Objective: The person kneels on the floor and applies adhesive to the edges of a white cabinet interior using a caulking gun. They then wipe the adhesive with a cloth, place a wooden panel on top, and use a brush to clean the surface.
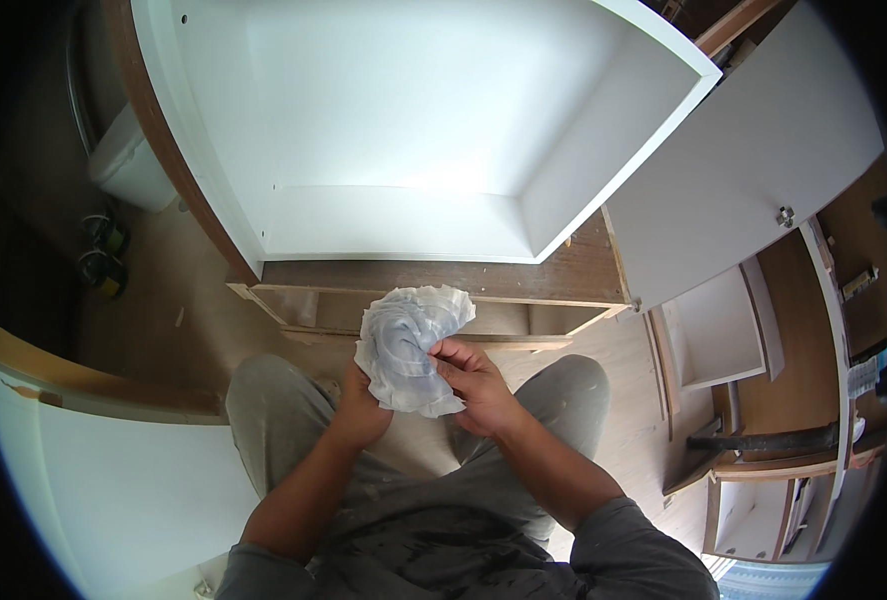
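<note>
Between my knees I hold a crumpled, pale blue-white sheet (413, 345) with ragged, frayed edges. It looks like a rag or thin paper, but I cannot tell which. My left hand (365, 410) is closed round its lower left side, and most of those fingers are hidden behind it. With the thumb and fingers of my right hand (478, 390) I pinch the sheet near its right side. Just beyond my hands stands a white open cabinet box (383, 110), resting on a low brown wooden base (523, 280).
A pale grey door panel (743, 170) with a metal hinge stands at the right. Past it are cabinet carcasses (708, 330) with bare wood edges. To the left lie a white bucket (133, 165) and a dark green-and-black tool (103, 255). A white panel (143, 490) sits at lower left.
</note>
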Tool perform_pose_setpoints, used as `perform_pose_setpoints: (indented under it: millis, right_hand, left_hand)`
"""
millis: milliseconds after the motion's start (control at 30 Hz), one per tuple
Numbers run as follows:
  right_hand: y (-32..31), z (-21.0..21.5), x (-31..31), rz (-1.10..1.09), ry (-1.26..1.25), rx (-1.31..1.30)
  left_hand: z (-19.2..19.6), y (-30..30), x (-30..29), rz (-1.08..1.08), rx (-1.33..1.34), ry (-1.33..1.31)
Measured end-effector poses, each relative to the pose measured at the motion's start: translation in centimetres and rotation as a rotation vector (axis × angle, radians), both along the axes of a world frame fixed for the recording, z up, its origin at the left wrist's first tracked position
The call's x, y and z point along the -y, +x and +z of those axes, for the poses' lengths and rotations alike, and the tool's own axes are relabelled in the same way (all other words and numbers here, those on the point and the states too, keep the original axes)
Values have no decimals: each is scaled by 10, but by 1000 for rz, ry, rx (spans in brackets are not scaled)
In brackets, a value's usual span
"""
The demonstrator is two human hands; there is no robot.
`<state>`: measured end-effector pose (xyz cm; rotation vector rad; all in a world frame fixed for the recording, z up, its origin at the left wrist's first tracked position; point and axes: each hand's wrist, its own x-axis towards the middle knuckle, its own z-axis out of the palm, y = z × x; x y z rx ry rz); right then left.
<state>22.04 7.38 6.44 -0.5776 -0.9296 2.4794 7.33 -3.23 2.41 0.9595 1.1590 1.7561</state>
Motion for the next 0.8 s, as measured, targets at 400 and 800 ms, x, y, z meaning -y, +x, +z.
perform_pose_setpoints:
  millis: [400,800]
  right_hand:
    - [3,11,-3,291,184,-17]
    - [1,22,-13,252,-192,-453]
  left_hand:
    - [2,9,-8,-98,712,0]
    - [5,7,-13,-182,824,85]
